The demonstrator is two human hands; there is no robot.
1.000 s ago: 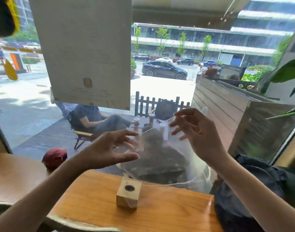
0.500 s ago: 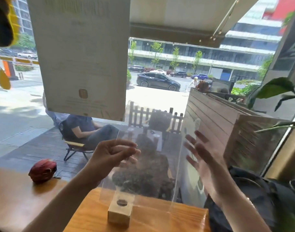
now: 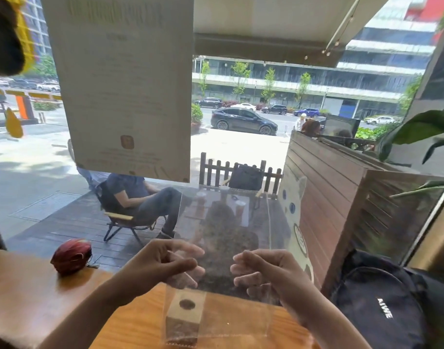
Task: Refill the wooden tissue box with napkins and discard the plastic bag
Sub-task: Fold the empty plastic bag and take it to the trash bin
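I hold a clear plastic bag (image 3: 223, 217) upright in front of me, flattened, with a cat print on its right side. My left hand (image 3: 163, 265) pinches its left part and my right hand (image 3: 269, 270) grips its right part, both near the bag's lower half. Seen through the bag's bottom, a small wooden block with a round hole (image 3: 185, 313) stands on the wooden table (image 3: 241, 318). No napkins are visible, and I cannot tell whether that block is the tissue box.
A red round object (image 3: 71, 255) lies on the table at the left by the window. A black backpack (image 3: 382, 306) sits at the right. A large paper sheet (image 3: 125, 84) hangs on the glass ahead; people sit outside.
The bag has gone from crumpled to spread flat and tall. Both hands dropped lower and closed on it. The view tilted upward.
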